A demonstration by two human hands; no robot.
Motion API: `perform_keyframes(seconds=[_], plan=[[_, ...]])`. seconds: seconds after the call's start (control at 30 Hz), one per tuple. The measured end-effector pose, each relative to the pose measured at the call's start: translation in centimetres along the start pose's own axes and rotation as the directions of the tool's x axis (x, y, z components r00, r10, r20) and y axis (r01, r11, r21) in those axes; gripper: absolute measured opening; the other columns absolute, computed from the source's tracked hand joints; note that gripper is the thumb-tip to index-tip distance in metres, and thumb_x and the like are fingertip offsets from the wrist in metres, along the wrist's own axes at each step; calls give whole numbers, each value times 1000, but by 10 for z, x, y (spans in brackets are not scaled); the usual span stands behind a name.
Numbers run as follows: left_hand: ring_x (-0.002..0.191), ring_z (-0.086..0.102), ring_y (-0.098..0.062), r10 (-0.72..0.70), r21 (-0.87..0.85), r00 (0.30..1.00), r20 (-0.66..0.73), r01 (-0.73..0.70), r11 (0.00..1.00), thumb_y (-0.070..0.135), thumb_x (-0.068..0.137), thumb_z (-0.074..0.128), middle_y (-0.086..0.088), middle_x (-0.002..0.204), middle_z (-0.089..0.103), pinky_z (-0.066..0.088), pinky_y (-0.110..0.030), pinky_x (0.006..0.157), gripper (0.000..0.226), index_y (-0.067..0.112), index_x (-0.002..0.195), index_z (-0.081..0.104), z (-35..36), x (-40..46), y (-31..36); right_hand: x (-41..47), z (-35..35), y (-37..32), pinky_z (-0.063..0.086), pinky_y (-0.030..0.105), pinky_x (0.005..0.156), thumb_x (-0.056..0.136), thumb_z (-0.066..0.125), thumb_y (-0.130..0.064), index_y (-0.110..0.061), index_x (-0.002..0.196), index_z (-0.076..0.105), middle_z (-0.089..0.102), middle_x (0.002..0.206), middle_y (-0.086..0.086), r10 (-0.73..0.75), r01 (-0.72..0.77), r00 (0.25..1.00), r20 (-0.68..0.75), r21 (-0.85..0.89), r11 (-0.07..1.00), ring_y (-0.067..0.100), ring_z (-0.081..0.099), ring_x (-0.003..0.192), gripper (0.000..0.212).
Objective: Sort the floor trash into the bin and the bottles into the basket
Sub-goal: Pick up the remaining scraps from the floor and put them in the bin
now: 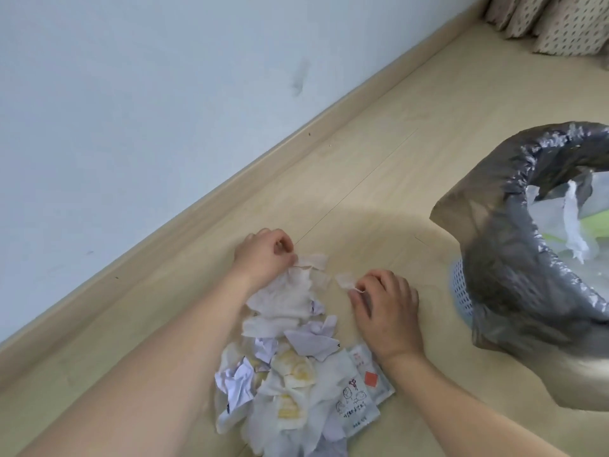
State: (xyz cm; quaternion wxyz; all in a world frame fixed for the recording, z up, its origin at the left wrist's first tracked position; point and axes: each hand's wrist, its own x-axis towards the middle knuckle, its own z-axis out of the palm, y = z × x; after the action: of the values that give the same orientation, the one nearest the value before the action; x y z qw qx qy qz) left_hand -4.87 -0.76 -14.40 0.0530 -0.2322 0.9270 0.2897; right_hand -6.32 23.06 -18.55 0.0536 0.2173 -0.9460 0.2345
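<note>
L arm: bare to upper forearm, no sleeve in view
R arm: bare too
left hand (263, 258): no ring, no glove
right hand (385, 308): no ring, nails short

This looks like a room in a home: pale wood floor (379, 153) running to a skirting board (197, 206) under a plain wall (131, 77), dotted curtains (553, 24) at upper right, a lined bin (494, 258) at right.
</note>
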Motion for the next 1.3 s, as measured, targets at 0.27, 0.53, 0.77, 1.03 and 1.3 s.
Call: perform_keyframes(seconds=[0.27, 0.53, 0.77, 1.03, 1.3], plan=[[92, 45, -16, 122, -7, 992, -37, -122, 993, 31, 93, 59, 12, 80, 46, 23, -31, 82, 11, 28, 82, 57, 14, 10, -22, -1, 7, 0, 33, 32, 81, 93, 47, -37, -25, 89, 58, 55, 101, -9, 17, -17, 1000, -3, -18, 1000, 17, 48, 91, 17], [85, 42, -14, 210, 63, 959, -187, -202, 977, 45, 89, 32, 11, 88, 48, 25, -32, 80, 22, 28, 84, 46, 30, 9, -29, 7, 3, 2, 27, 24, 81, 86, 51, -43, -28, 85, 64, 53, 98, -12, 112, -116, 993, 41, 118, 986, 11, 46, 94, 20], [85, 43, -16, 242, 103, 944, -225, -224, 969, 35, 95, 45, 10, 88, 48, 29, -34, 81, 14, 25, 86, 48, 33, 10, -30, 27, -8, -9, 35, 33, 97, 83, 69, -30, -28, 80, 66, 51, 96, -13, 335, -392, 911, 240, 255, 884, 9, 47, 98, 5], [97, 46, -21, 75, 114, 994, -83, -66, 991, 31, 97, 46, 6, 97, 52, 28, -36, 86, 13, 25, 86, 51, 24, 10, -11, 17, -81, -57, 45, 31, 89, 95, 53, -29, -24, 91, 61, 54, 95, -10, 293, -385, 884, 364, 212, 898, 14, 52, 99, 11], [66, 43, -18, -55, -512, 998, 5, 50, 857, 26, 97, 47, 1, 74, 47, 39, -32, 60, 20, 9, 86, 47, -41, -32, 81, 35, -233, -90, 38, 14, 77, 96, 55, -23, -19, 95, 65, 60, 89, -11, 82, -34, 988, -131, 335, 942, 3, 51, 87, 10]])
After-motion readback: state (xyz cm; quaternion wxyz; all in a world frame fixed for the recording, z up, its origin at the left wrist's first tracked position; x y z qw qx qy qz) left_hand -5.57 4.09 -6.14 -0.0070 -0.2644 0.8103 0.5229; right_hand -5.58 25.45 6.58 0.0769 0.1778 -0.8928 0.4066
